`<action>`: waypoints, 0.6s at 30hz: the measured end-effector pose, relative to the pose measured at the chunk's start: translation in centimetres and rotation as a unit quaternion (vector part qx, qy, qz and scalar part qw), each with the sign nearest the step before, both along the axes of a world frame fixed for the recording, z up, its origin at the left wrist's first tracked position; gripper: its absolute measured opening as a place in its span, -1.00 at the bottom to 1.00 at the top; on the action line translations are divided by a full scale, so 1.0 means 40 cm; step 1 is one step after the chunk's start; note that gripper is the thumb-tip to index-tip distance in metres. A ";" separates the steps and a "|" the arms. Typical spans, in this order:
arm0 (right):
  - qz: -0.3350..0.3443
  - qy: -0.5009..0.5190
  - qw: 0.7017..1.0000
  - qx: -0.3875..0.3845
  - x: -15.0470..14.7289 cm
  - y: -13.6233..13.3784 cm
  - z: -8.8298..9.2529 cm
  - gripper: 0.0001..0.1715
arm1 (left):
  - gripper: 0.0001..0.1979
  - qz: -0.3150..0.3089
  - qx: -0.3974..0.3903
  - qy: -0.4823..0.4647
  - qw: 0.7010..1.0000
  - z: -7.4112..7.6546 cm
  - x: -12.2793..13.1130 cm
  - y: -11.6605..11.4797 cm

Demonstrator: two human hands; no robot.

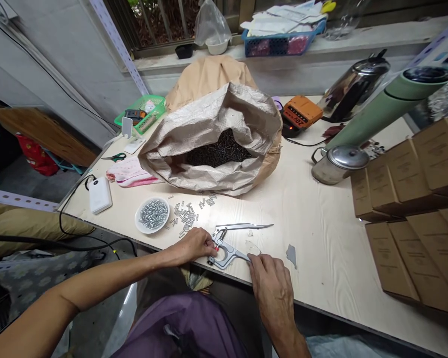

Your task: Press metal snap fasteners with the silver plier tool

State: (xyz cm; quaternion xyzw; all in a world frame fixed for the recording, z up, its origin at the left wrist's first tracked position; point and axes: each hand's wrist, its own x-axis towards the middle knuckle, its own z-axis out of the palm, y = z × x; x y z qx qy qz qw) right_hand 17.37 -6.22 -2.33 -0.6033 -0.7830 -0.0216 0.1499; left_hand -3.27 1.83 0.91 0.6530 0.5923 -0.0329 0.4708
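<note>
A pair of silver snap-fastener pliers (229,252) lies at the table's front edge with its handles spread apart. A dark coil spring (223,233) sits between the handles near the pivot. My left hand (194,244) is closed at the jaw, fingertips pinching a small red part (217,248) there. My right hand (272,282) is closed around the end of the lower handle, its fingers partly hiding that end. Loose small silver springs (185,215) lie just beyond my left hand. A white bowl (138,223) full of similar springs stands to their left.
A large open sack (171,132) of dark small metal pieces stands behind the pliers. Cardboard boxes (392,263), a lidded steel mug (323,171) and a green flask (381,117) are at right. A white power bank (100,195), pink cloth (132,174) and scissors (115,157) are at left.
</note>
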 end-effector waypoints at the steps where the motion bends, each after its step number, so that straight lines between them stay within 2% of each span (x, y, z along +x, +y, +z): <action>1: 0.001 -0.003 1.000 0.000 0.000 0.000 0.001 -0.80 | -0.80 0.000 -0.003 0.001 1.000 0.003 0.000 -0.001; 8: 0.029 0.008 0.999 -0.041 0.022 0.007 0.015 -0.75 | -0.81 0.011 -0.024 0.016 1.000 0.009 0.005 -0.016; 10: 0.050 0.018 0.997 -0.051 0.044 0.021 0.013 -0.58 | -0.80 0.006 -0.034 0.032 0.999 0.004 0.005 -0.021; 14: 0.095 -0.003 0.992 -0.089 0.092 0.073 -0.006 -0.08 | -0.79 -0.007 -0.032 0.043 0.999 -0.006 0.002 -0.028; 16: 0.120 -0.015 0.985 -0.125 0.107 0.105 -0.013 0.05 | -0.79 -0.007 -0.035 0.047 0.998 -0.007 0.002 -0.029; 18: 0.142 -0.017 0.978 -0.151 0.113 0.137 -0.011 0.08 | -0.79 -0.003 -0.040 0.051 0.998 -0.006 0.002 -0.029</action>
